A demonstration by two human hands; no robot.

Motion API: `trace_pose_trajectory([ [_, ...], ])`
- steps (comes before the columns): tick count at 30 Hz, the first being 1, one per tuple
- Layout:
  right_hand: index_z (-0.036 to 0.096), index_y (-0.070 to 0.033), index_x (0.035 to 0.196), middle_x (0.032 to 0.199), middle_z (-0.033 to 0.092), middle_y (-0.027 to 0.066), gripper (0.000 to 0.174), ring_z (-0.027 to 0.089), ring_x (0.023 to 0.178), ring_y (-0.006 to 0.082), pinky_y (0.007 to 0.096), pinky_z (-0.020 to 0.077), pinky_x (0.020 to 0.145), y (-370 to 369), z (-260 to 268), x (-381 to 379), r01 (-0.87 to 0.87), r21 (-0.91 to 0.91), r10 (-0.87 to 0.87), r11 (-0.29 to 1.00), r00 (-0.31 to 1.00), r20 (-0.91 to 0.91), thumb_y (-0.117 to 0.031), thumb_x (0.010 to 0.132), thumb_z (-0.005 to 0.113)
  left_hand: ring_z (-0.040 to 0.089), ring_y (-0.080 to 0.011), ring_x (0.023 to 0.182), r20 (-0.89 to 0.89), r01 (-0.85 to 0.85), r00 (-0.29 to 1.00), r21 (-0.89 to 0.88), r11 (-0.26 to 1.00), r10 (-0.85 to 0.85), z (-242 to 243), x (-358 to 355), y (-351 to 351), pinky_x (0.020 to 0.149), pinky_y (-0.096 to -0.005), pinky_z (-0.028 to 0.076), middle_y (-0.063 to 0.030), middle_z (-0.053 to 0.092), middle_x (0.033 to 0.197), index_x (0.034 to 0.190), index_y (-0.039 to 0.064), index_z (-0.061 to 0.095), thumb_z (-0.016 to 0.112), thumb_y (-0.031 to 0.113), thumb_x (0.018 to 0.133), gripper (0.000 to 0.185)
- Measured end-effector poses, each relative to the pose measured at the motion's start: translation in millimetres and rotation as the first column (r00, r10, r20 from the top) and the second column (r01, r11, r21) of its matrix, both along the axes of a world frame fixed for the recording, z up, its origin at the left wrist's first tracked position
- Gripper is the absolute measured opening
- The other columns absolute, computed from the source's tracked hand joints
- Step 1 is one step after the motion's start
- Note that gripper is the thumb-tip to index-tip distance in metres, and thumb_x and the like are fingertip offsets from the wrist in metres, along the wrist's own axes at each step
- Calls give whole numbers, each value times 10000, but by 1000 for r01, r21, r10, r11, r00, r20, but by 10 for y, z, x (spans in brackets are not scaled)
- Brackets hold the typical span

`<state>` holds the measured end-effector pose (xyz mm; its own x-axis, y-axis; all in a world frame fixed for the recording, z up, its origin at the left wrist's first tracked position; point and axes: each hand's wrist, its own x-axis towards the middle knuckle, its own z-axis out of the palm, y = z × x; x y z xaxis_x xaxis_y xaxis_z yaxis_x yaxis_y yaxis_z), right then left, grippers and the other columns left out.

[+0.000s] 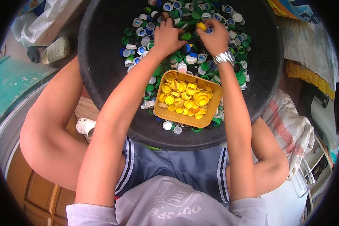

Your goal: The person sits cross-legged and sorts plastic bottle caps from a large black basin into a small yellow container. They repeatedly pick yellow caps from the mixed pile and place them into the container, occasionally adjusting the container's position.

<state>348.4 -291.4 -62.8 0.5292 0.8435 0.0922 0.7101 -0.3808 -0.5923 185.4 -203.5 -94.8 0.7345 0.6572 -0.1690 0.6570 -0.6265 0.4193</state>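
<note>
My right hand [215,36] holds a yellow plastic bottle cap [201,26] between thumb and fingers, above the heap of mixed caps. With fingers spread, my left hand [168,38] rests on the heap, near a green cap [186,36]. Whether anything lies under its fingertips is hidden. Between my forearms a yellow plastic tub [183,121] sits on the caps, holding many yellow caps [188,104]. White, green and blue caps surround it, among them a white cap with a blue top [191,58]. All lie in a round black basin [107,70].
The basin stands between my bent knees. A woven sack [289,132] with a red stripe leans at the right, below another pale sack [308,48]. At the left are a white clog [56,50], a translucent plastic bag [42,25] and a green board [14,84]. A second clog [85,125] lies by the basin.
</note>
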Motion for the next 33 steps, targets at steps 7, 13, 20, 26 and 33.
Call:
trace_pose_trajectory([
  [7, 706, -33, 977, 810, 717, 92, 195, 690, 769, 147, 308, 543, 691, -300, 339, -49, 95, -248, -258, 964, 550, -794, -174, 876, 619, 450, -332, 1226, -185, 25, 983, 141, 990, 1, 113, 178, -120, 969, -464, 398, -105, 517, 1235, 1070, 206, 787, 832, 342, 709, 389],
  [13, 808, -190, 979, 960, 759, 110, 224, 717, 883, 291, 406, 577, 820, -133, 137, -115, -161, -709, 236, 687, 972, 8, -266, 785, 726, 591, -343, 994, 345, -358, 862, -105, 928, 371, 306, -257, 5, 835, -424, 487, -115, 614, 1081, 867, 67, 725, 730, 215, 696, 227],
  [20, 769, -208, 1055, 913, 733, 84, 292, 707, 871, 300, 444, 565, 727, -210, 106, -259, -199, -681, 392, 704, 909, 139, -345, 798, 782, 617, -373, 787, 427, -194, 786, -515, 835, 447, 165, -129, -180, 729, -419, 476, -199, 630, 815, 766, -37, 629, 611, 140, 787, 179],
  [26, 733, -125, 965, 930, 707, 89, 231, 717, 831, 299, 434, 572, 671, -302, -95, -317, -145, -514, 294, 846, 930, 222, -246, 772, 770, 708, -350, 827, 117, -73, 986, -345, 936, 120, 163, 18, -166, 736, -413, 565, -189, 723, 805, 926, 65, 785, 717, 297, 755, 297],
  [33, 650, -130, 1089, 977, 676, 72, 226, 699, 759, 327, 463, 545, 618, -409, -118, -244, 24, -307, 55, 951, 967, 247, -197, 874, 628, 716, -320, 919, -243, 83, 959, -240, 967, -142, 237, 321, -100, 827, -429, 577, -146, 751, 956, 1018, 129, 793, 779, 404, 718, 407],
])
